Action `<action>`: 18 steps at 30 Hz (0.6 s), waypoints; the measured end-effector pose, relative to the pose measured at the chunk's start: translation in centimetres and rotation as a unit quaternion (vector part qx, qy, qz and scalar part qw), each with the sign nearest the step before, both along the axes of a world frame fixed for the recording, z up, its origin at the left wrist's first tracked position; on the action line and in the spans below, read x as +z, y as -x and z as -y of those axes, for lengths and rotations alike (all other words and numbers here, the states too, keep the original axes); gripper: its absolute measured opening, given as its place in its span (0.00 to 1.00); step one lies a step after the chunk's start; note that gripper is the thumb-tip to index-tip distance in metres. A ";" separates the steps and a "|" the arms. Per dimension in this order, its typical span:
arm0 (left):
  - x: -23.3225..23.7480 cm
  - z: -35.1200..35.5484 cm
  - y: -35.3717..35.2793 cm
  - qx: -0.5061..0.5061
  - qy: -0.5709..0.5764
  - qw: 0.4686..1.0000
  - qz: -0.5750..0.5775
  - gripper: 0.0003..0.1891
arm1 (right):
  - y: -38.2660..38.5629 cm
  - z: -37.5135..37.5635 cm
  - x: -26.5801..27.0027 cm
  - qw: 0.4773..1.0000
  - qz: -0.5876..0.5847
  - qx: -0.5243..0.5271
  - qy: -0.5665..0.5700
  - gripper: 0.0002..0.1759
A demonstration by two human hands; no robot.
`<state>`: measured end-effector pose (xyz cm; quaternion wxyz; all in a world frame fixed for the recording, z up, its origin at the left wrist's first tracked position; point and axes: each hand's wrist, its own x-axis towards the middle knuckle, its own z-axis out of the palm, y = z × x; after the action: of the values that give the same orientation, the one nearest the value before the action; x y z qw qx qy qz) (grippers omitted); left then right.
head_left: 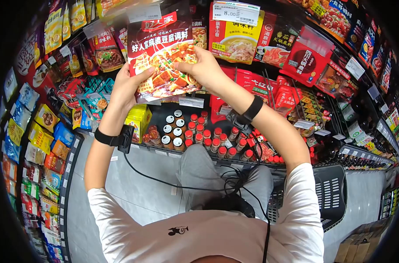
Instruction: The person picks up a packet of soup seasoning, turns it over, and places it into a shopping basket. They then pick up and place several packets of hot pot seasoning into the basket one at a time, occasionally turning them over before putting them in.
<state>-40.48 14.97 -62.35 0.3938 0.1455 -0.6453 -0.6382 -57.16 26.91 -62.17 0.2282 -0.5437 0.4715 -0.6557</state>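
A red and dark seasoning packet (164,57) with a picture of tofu is held up flat in front of the hanging packets. My left hand (130,84) grips its lower left edge, thumb on the front. On its right side, my right hand (202,69) pinches the packet, with the thumb over the front. The fingers behind the packet are hidden. To the right hangs a red and yellow packet (239,37) below a price tag (236,14). Both wrists wear black straps with small devices.
Below the packet, a low shelf holds white-capped jars (178,122) and red-capped bottles (221,142). Yellow packets (139,120) stand at its left. A black basket (331,197) is at the lower right. Cables hang between the wrists. Another packet rack (41,136) lines the left.
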 end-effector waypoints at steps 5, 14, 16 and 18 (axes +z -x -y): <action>0.0 -2.0 -1.5 0.013 -0.001 1.000 -0.010 0.20 | -0.9 -1.1 -0.1 1.000 -0.018 0.014 0.016 0.19; -1.4 -6.3 -2.9 0.008 -0.036 0.999 -0.010 0.19 | -1.7 -4.4 -2.1 0.999 -0.006 0.048 -0.001 0.20; -3.3 -6.4 -2.7 0.005 -0.012 1.000 0.016 0.18 | -1.5 -5.8 -3.1 0.999 0.000 0.050 -0.016 0.20; -4.7 -7.2 -2.3 -0.035 -0.030 0.999 0.025 0.18 | -1.1 -7.1 -4.7 0.997 0.028 0.058 -0.041 0.19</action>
<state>-38.15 22.13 -67.01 0.3506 0.1508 -0.6405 -0.6664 -56.03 34.01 -66.92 0.3009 -0.5417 0.4591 -0.6365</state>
